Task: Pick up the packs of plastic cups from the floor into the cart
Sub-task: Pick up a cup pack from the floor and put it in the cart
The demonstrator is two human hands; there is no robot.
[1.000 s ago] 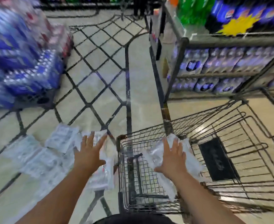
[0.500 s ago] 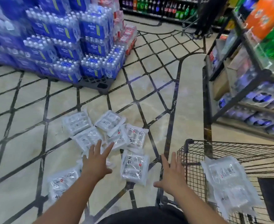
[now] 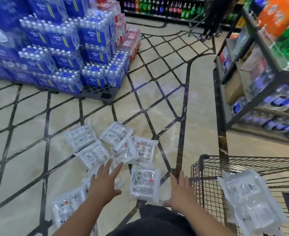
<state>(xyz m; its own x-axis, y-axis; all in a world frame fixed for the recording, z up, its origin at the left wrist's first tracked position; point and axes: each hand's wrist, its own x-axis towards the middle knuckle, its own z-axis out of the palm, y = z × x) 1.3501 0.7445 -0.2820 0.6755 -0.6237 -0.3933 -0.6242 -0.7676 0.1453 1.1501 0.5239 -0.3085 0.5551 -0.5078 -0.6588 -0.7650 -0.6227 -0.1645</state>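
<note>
Inside the cart (image 3: 206, 181) there's only a couple packs (image 3: 249, 201) so far, most packs of plastic cups (image 3: 118, 147) lie on the floor (image 3: 29, 133) left of it, left hand (image 3: 103, 184) and right hand (image 3: 180, 193) spread, empty.

Clear white-labelled packs (image 3: 144, 183), black-wire cart (image 3: 206, 181)

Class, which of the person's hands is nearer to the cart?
Right. The right hand is close beside the cart, at its near corner; the left hand is farther off, over the packs on the floor.
</note>
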